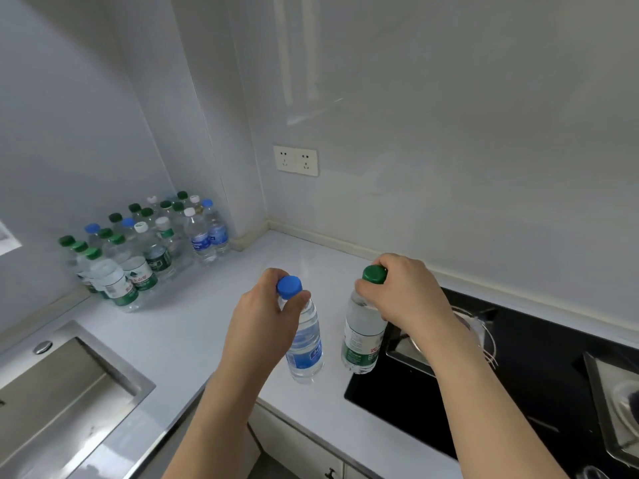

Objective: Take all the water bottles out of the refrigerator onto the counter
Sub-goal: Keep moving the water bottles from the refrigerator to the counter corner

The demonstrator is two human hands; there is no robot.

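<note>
Both hands are out over the white counter (193,326), each with a bottle held by its neck. The left hand (261,314) grips the blue-cap bottle (306,344): the fingers curl round the neck just under the cap, thumb on the near side, with the cap poking up clear above the knuckles. The bottle hangs a little tilted, its base toward the counter's front edge; whether the base touches the counter I cannot tell.

The right hand (404,288) holds the green-cap bottle (363,337) the same way, fingers wrapped over the neck and shoulder, thumb pressed under the cap, which shows at the left of the hand. That bottle stands nearly upright, its base at the edge where the counter meets the black hob (518,382). The two bottles are near each other but apart.

Far back in the left corner stands a tight cluster of bottles (145,250) with green, blue and white caps, against the wall. A steel sink (58,392) lies at the lower left, and a double socket (295,160) sits on the wall above.
</note>
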